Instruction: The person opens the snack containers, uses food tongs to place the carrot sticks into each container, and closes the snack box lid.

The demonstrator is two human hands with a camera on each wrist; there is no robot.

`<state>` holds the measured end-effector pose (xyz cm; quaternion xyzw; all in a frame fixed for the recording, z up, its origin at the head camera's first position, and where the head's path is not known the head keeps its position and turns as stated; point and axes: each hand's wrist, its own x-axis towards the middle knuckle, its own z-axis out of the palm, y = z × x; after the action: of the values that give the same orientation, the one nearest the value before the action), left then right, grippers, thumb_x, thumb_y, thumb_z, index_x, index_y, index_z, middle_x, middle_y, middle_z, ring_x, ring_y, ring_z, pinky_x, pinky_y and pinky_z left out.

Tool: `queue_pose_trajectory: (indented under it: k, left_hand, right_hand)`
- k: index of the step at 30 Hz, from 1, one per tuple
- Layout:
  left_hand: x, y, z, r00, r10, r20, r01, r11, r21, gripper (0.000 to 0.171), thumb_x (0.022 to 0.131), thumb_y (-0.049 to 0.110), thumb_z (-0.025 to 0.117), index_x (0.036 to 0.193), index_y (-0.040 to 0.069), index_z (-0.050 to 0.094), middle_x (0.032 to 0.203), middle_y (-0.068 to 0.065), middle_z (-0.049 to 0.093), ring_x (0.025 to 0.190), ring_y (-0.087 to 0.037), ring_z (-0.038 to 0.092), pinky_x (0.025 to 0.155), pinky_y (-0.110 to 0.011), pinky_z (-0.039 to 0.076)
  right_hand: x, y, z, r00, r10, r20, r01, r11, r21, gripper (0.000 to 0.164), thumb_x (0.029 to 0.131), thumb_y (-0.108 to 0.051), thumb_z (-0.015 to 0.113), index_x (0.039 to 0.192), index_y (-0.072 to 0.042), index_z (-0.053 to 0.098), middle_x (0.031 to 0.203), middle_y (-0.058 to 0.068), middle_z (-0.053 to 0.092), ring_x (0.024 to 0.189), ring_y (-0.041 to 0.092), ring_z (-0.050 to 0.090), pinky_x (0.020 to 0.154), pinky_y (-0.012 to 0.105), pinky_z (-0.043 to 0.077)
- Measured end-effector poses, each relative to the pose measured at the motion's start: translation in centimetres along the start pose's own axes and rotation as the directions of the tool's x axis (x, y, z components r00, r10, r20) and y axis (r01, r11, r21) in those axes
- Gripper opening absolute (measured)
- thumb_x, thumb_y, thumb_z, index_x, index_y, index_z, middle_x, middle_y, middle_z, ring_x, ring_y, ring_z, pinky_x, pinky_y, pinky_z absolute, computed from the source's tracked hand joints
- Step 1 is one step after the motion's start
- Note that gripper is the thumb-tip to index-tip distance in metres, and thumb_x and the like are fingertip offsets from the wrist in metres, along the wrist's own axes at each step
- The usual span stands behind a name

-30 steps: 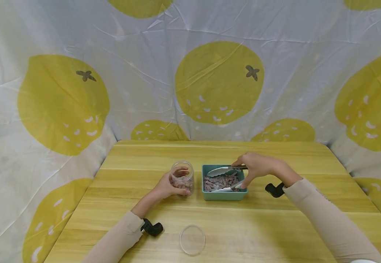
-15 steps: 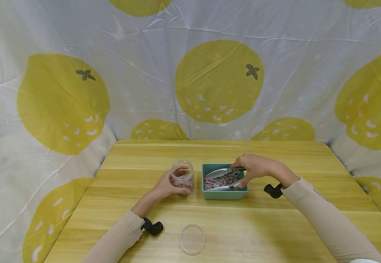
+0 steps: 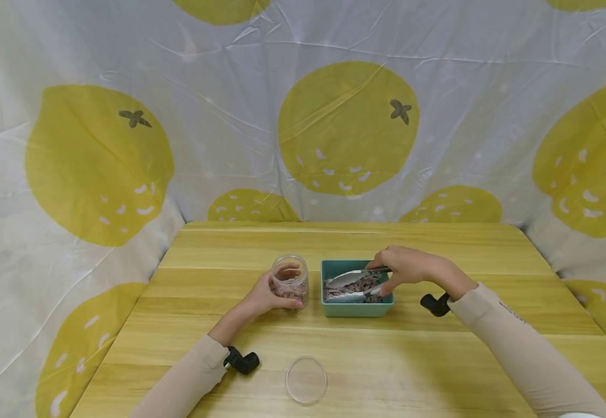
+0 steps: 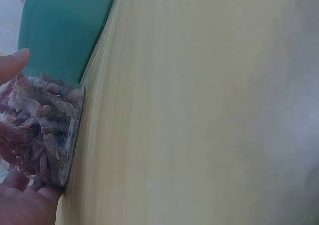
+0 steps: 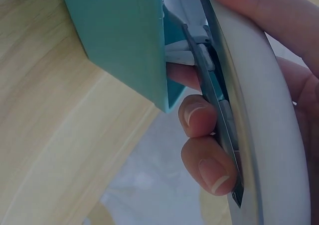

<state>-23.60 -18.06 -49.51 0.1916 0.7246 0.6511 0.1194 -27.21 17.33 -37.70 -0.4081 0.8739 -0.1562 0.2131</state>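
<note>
My left hand (image 3: 264, 296) grips a clear jar (image 3: 289, 284) that stands upright on the table without a lid. Pinkish-brown dried strips (image 4: 37, 123) fill its lower part, as the left wrist view shows through the wall. To the right is a teal rectangular box (image 3: 357, 310), holding more of the same strips (image 3: 363, 283). With my right hand (image 3: 407, 264) I hold a pair of tongs (image 3: 347, 278), its two white heads spread apart inside the box over the strips. In the right wrist view, fingers curl around the tongs' white-and-metal handle (image 5: 264, 95).
A round transparent lid (image 3: 306, 381) lies near the front of the wooden table (image 3: 219, 325). A lemon-print cloth (image 3: 230, 128) hangs behind and along the sides. Black wrist cameras (image 3: 435, 303) are strapped to both forearms. A white edge shows at the bottom right.
The tongs have sunk a little lower into the box among the strips, with the right hand shifting slightly down. The left hand and jar stay in place.
</note>
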Motion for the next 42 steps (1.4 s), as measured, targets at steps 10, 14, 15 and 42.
queue_pose_trajectory:
  k: [10,14,15,42]
  left_hand:
    - [0.0,-0.2,-0.1,1.0,-0.005,-0.005,0.005,1.0,0.008,0.081,0.072,-0.007,0.086,0.142,0.007,0.048,0.14,-0.018,0.054,0.132,-0.031,0.048,0.098,-0.024,0.046]
    - [0.1,-0.3,-0.1,1.0,0.001,-0.002,-0.001,1.0,0.011,0.081,0.071,-0.007,0.086,0.142,0.007,0.049,0.14,-0.017,0.055,0.132,-0.03,0.049,0.099,-0.024,0.046]
    - [0.1,-0.3,-0.1,1.0,0.004,0.0,-0.004,1.0,0.011,0.081,0.071,-0.007,0.086,0.142,0.006,0.049,0.14,-0.017,0.055,0.131,-0.03,0.049,0.099,-0.024,0.046]
    - [0.2,0.0,0.0,1.0,0.004,-0.006,-0.004,1.0,0.015,0.081,0.072,-0.007,0.086,0.142,0.007,0.049,0.139,-0.018,0.055,0.131,-0.032,0.049,0.099,-0.025,0.046]
  right_hand:
    - [-0.3,-0.1,0.2,1.0,-0.004,-0.01,0.003,1.0,-0.029,0.054,0.087,-0.023,0.078,0.13,0.005,0.062,0.129,0.018,0.063,0.115,0.033,0.062,0.091,0.044,0.053]
    - [-0.3,-0.2,0.1,1.0,-0.017,-0.015,0.016,0.999,-0.032,0.053,0.088,-0.023,0.078,0.129,0.006,0.063,0.127,0.018,0.064,0.114,0.033,0.062,0.091,0.044,0.053]
    - [-0.3,-0.2,0.1,1.0,-0.024,-0.017,0.023,0.999,-0.035,0.052,0.088,-0.023,0.078,0.129,0.006,0.063,0.127,0.018,0.064,0.113,0.033,0.063,0.09,0.044,0.053]
    - [-0.9,0.7,-1.1,0.997,-0.054,-0.049,0.055,0.998,0.027,0.05,0.088,-0.023,0.077,0.128,0.004,0.064,0.127,0.017,0.065,0.118,0.035,0.06,0.093,0.049,0.051]
